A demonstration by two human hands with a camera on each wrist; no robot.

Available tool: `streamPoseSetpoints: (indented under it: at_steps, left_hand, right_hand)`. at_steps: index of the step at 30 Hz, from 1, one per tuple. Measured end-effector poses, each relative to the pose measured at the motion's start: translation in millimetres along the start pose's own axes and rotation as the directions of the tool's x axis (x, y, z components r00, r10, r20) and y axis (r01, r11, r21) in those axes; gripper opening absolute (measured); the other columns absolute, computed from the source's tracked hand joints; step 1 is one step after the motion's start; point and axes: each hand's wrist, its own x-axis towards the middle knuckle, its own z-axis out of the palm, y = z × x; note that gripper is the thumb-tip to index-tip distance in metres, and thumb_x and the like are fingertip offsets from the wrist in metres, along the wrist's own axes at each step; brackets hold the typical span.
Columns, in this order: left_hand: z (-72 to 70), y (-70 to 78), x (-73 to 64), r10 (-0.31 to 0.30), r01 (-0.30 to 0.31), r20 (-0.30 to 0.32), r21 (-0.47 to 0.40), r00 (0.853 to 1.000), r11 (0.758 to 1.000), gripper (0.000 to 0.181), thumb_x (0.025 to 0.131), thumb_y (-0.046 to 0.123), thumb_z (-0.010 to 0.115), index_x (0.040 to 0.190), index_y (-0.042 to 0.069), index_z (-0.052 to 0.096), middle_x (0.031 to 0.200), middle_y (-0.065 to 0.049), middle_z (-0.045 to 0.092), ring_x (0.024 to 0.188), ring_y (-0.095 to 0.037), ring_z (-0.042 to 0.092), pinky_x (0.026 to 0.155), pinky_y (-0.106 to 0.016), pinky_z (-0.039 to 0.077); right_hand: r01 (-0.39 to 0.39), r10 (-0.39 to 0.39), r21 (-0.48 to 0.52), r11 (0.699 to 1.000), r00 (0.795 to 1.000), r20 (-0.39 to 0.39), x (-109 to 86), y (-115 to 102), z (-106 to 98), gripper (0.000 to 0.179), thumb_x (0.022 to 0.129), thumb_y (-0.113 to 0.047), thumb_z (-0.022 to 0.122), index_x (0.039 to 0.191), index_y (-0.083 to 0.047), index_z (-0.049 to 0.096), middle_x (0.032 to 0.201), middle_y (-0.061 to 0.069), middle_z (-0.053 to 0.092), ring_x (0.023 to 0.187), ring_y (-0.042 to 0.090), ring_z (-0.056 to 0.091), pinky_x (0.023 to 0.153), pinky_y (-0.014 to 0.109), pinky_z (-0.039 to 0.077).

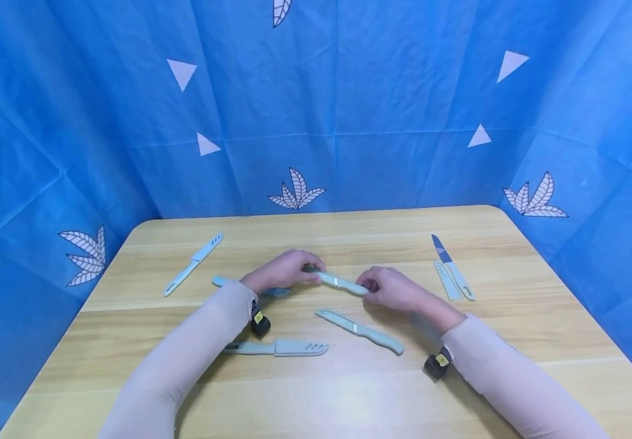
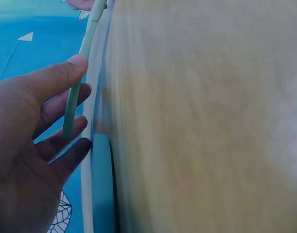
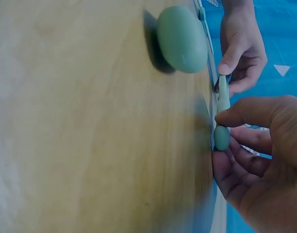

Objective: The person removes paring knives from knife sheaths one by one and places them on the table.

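Note:
A pale green sheathed knife [image 1: 343, 283] is held at both ends above the middle of the wooden table. My left hand [image 1: 292, 268] pinches its sheath end; in the left wrist view the thumb presses the flat green sheath [image 2: 72, 109] against the fingers. At the other end, my right hand [image 1: 395, 289] pinches the handle between thumb and fingers, and the rounded handle butt [image 3: 221, 138] shows in the right wrist view. A second sheathed knife [image 1: 371, 335] lies just in front of the hands. Part of another knife [image 1: 276, 292] is hidden behind the left wrist.
A sheathed knife [image 1: 301, 348] lies at the front left, its handle partly behind the left forearm. Another [image 1: 194, 262] lies far left. On the right, a bare knife [image 1: 456, 277] lies beside its separate sheath [image 1: 446, 280]. Blue curtains [image 1: 382, 122] surround the table [image 1: 382, 402].

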Motion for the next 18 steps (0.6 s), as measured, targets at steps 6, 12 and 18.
streamPoseSetpoints:
  at_steps: [6, 12, 18]
  left_hand:
    - [-3.0, 4.2, -5.4, 0.001, -0.001, -0.017, 0.008, 1.0, 1.0, 0.026, 0.091, 0.033, 0.072, 0.114, 0.021, 0.071, 0.109, 0.01, 0.067, 0.1, -0.008, 0.059, 0.09, -0.029, 0.051]
    - [-5.6, 8.1, -10.8, 0.005, -0.006, -0.058, -0.01, 0.998, 1.0, 0.026, 0.091, 0.032, 0.072, 0.114, 0.019, 0.071, 0.111, 0.008, 0.068, 0.102, -0.01, 0.06, 0.089, -0.031, 0.052]
    - [-7.4, 10.3, -15.5, -0.002, 0.002, -0.084, 0.001, 0.996, 1.0, 0.026, 0.092, 0.031, 0.07, 0.115, 0.019, 0.071, 0.114, 0.006, 0.068, 0.109, -0.012, 0.06, 0.095, -0.032, 0.05]
  right_hand:
    - [-0.002, 0.002, 0.02, 1.0, 1.0, -0.009, -0.5, -2, -3, 0.026, 0.083, -0.004, 0.071, 0.109, -0.006, 0.069, 0.086, -0.001, 0.062, 0.078, 0.014, 0.056, 0.07, 0.029, 0.053]
    - [-0.009, 0.009, 0.052, 0.999, 1.0, 0.002, -1.0, -3, -6, 0.025, 0.084, -0.007, 0.071, 0.109, -0.011, 0.068, 0.087, -0.003, 0.064, 0.079, 0.014, 0.058, 0.073, 0.031, 0.053]
    - [0.002, -0.006, 0.13, 0.992, 1.0, 0.025, -1.6, -3, -9, 0.025, 0.084, -0.006, 0.069, 0.109, -0.012, 0.067, 0.089, -0.002, 0.066, 0.079, 0.016, 0.06, 0.069, 0.03, 0.056]
